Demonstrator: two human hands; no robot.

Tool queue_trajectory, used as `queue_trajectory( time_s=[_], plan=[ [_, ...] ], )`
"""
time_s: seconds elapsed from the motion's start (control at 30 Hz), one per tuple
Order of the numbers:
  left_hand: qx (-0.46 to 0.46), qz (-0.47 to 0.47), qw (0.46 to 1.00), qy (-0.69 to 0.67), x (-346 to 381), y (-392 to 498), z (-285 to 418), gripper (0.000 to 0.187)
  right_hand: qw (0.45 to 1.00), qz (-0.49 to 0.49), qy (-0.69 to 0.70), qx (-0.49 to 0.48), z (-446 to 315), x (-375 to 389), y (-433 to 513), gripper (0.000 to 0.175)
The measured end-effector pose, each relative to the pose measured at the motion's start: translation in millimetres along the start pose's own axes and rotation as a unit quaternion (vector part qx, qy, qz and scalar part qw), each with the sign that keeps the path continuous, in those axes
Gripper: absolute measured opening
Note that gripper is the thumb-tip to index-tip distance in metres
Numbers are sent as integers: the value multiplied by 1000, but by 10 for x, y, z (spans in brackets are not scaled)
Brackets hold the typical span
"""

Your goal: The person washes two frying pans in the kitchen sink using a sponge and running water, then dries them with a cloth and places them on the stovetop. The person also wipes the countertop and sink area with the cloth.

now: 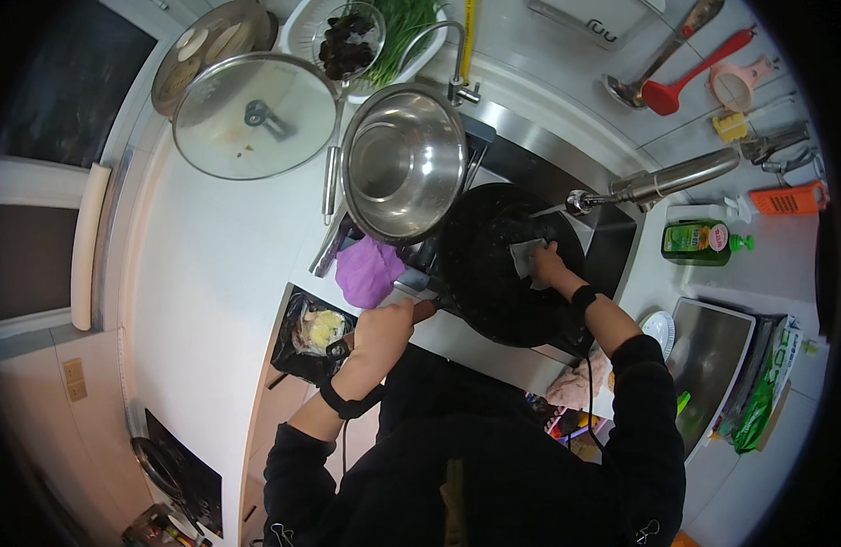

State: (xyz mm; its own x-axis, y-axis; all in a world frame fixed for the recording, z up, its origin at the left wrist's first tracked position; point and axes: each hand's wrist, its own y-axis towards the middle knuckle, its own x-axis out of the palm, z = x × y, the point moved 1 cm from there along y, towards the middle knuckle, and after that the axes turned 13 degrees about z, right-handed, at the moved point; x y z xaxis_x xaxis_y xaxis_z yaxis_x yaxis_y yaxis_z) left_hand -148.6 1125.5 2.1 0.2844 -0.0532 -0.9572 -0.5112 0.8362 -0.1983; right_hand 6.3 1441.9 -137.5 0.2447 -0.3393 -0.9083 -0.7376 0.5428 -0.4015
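A large black wok rests tilted over the steel sink. My left hand is closed around its brown handle. Inside the wok, my right hand presses a grey cloth against the dark inner surface. A thin stream of water runs from the metal faucet into the wok's far side. My fingers partly cover the cloth. A purple cloth lies left of the wok, near my left hand.
A stainless steel basin stands behind the purple cloth. On the left counter lies a glass lid. A lined waste bin sits below my left wrist. Right of the sink are a green soap bottle and a pink cloth.
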Motion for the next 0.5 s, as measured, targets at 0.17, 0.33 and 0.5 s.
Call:
queue_trajectory(
  time_s=[0.17,0.33,0.5],
  plan=[
    [23,-4,1000,10,-78,62,21,21,972,138,138,134,60,518,515,36],
    [48,25,998,40,-92,65,51,8,935,217,244,136,-522,346,988,53],
    [55,41,995,75,-23,63,102,5,938,201,281,24,-1131,58,954,51]
  ],
)
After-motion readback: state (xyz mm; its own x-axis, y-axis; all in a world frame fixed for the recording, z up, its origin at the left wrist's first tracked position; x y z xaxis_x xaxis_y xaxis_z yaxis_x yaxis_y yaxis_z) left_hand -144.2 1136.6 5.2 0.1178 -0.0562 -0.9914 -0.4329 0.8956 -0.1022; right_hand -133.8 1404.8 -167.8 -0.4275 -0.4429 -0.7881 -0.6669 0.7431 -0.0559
